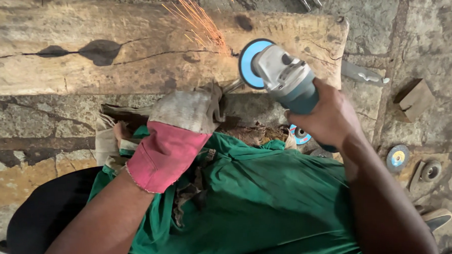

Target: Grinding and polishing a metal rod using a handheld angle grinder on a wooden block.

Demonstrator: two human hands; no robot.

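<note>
Right hand (332,118) grip closed round angle grinder (285,81), gloved left hand (185,118) grip unclear

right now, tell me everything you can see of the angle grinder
The angle grinder has a grey metal-looking gear head, a teal body and a blue disc. The bare right hand grips its body; the gloved left hand is beside it, not touching. It lies tilted, disc toward the wooden plank's edge, with orange sparks flying up.
</note>
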